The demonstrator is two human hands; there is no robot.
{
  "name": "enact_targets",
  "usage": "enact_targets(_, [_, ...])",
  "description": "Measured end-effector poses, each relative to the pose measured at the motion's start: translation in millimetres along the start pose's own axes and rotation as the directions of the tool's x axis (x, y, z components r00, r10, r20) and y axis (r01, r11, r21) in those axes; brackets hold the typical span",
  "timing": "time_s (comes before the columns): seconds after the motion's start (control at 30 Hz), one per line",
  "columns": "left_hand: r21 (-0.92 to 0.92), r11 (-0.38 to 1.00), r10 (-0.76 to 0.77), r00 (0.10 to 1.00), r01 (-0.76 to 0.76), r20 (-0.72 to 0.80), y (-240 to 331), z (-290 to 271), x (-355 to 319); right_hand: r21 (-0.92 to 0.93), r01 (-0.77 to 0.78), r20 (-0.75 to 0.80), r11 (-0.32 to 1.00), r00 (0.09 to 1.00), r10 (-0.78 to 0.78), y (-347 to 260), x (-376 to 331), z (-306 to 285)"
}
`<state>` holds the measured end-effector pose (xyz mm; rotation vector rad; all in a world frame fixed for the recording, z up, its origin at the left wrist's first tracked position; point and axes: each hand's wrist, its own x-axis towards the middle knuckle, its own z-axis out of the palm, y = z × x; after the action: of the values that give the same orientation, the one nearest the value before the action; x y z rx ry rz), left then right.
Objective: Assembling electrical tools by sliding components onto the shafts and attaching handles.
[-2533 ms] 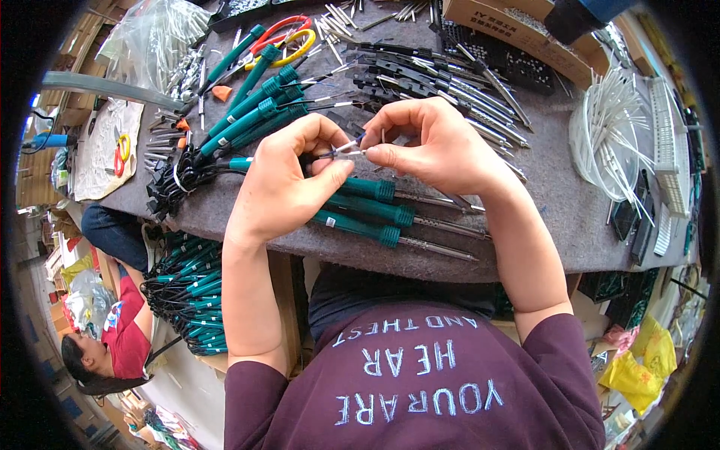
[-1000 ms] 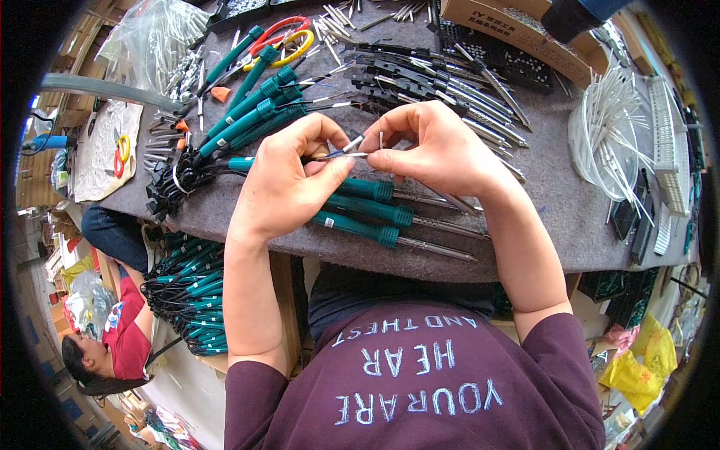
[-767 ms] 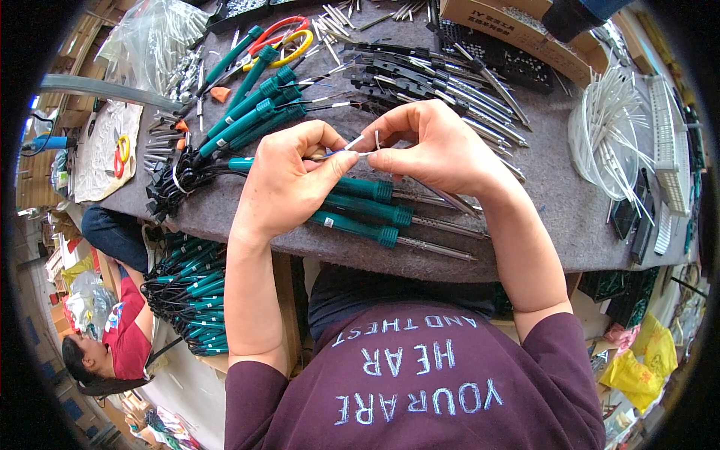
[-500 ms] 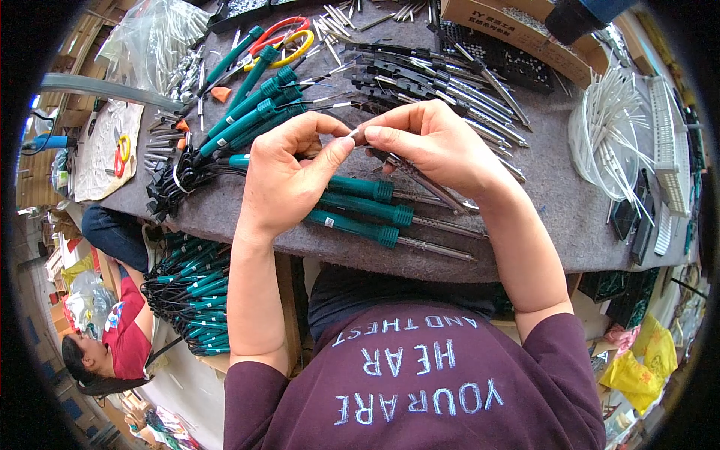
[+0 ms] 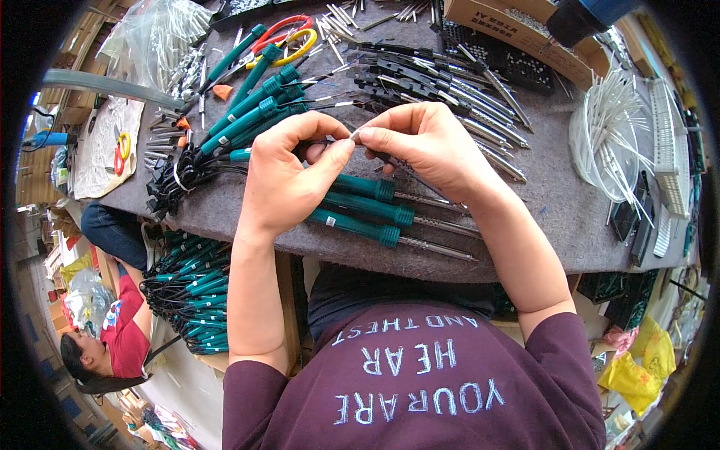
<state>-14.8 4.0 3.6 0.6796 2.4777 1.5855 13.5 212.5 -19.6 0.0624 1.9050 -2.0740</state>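
Pinch grip on the left hand, right hand same deal, and both are on one tiny pale piece where they nearly meet, mostly covered so I can't say what it is. It's up over the grey cloth, just past some green-handled irons lying there.
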Motion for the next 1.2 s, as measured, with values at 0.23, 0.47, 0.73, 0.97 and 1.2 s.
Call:
enact_targets(0.23, [0.255,0.967,-0.014,1.000,0.010,0.014,12.8,-1.5,0.5,0.004,0.042,-0.037,0.999,0.998,-0.042,-1.9,-1.0,1.8])
enact_targets(0.47, [0.242,0.968,0.060,0.998,-0.058,0.000,13.5,-2.0,-3.4,-0.035,0.014,-0.039,0.999,0.999,-0.015,-0.5,0.0,-1.0])
enact_targets(0.73, [0.302,0.950,0.075,0.996,-0.086,0.048,18.1,-5.1,-5.4,-0.082,-0.051,-0.033,0.995,0.998,0.048,-6.0,0.0,2.0])
enact_targets(0.97, [0.213,0.973,0.077,0.996,-0.086,0.050,18.1,-6.6,-6.7,-0.027,-0.029,-0.003,0.999,1.000,0.029,-0.8,1.5,0.6])
enact_targets(1.2, [0.085,0.996,0.014,0.996,-0.006,-0.093,10.9,4.0,-10.5,0.115,0.017,0.056,0.993,0.998,-0.024,0.1,-0.2,-1.8])
